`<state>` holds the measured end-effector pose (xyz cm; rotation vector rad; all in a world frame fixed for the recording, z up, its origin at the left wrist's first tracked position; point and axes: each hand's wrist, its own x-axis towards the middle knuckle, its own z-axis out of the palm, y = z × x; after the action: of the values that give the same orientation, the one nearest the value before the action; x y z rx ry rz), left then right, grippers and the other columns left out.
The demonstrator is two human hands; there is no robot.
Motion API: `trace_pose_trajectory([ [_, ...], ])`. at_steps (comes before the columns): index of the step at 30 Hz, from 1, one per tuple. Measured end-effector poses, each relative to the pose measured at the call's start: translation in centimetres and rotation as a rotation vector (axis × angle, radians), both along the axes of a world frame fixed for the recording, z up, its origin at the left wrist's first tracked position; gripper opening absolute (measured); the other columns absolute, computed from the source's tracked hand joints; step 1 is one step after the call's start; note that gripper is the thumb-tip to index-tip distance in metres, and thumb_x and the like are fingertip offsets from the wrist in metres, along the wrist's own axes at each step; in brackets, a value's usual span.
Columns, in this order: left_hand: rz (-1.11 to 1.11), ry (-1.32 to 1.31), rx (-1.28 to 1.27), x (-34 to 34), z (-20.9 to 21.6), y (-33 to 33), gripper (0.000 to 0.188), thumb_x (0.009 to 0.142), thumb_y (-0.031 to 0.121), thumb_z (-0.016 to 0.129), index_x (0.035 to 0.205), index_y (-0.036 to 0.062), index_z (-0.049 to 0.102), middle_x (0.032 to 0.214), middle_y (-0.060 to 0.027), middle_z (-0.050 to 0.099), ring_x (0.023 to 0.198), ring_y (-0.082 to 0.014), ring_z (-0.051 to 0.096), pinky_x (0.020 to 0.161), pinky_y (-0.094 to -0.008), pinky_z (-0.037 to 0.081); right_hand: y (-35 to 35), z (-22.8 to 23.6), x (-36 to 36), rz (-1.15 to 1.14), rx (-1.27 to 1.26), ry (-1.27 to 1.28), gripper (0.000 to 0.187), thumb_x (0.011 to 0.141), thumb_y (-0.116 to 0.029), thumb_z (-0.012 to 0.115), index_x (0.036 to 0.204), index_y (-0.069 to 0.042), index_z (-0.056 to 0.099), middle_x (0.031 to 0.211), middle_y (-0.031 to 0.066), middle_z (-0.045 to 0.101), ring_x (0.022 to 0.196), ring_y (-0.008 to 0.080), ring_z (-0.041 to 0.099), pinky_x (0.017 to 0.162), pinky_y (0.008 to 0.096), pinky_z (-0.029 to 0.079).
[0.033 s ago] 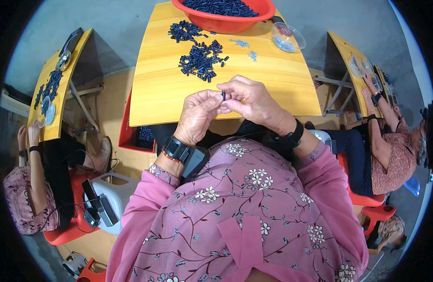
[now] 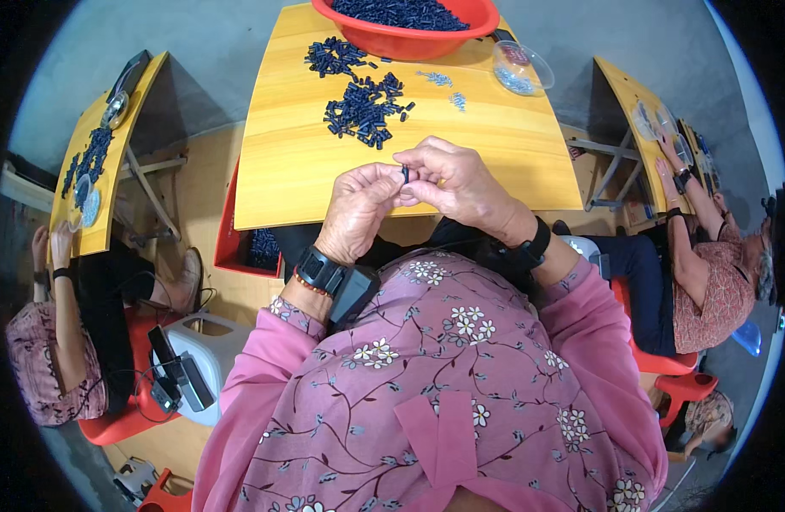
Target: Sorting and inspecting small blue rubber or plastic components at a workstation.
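The left hand (image 2: 361, 198) and right hand (image 2: 466, 182) pinch a small dark piece (image 2: 405, 174); seemingly light, stiff, perhaps slick; best gripped by its ends.

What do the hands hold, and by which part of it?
The left hand pinches a small dark piece in its fingertips; whether the right hand also grips it, and the exact part held, cannot be told.

Bright, soft light on the yellow table (image 2: 495, 162); edges bow; corners fall black.
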<state>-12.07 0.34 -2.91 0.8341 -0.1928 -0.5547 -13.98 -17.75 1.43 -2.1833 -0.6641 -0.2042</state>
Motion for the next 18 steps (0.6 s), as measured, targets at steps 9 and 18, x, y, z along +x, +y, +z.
trace_pose_trajectory([
  [9,0.004,-0.037,0.06,0.1,-0.8,0.0,0.014,0.094,0.012,0.062,0.095,-0.0018,0.066,0.085,-0.0055,0.067,0.073,-0.0096,0.061,0.067,-0.0236,0.051,-0.1,0.2,0.6,0.055,-0.092,0.048,0.033,0.079,-0.007,0.072,0.11,0.003,0.062,0.084,0.0107,0.058,0.074,0.0223,0.062,0.068,0.0317,0.05],
  [18,0.067,-0.188,0.275,-0.1,-1.4,-0.4,0.013,0.095,0.01,0.059,0.094,-0.0026,0.064,0.088,-0.006,0.067,0.077,-0.011,0.062,0.074,-0.025,0.051,0.7,0.0,0.0,-0.003,-0.156,-0.02,0.019,0.083,-0.016,0.065,0.088,0.002,0.062,0.08,0.0178,0.06,0.075,0.0358,0.06,0.066,0.0429,0.049],
])
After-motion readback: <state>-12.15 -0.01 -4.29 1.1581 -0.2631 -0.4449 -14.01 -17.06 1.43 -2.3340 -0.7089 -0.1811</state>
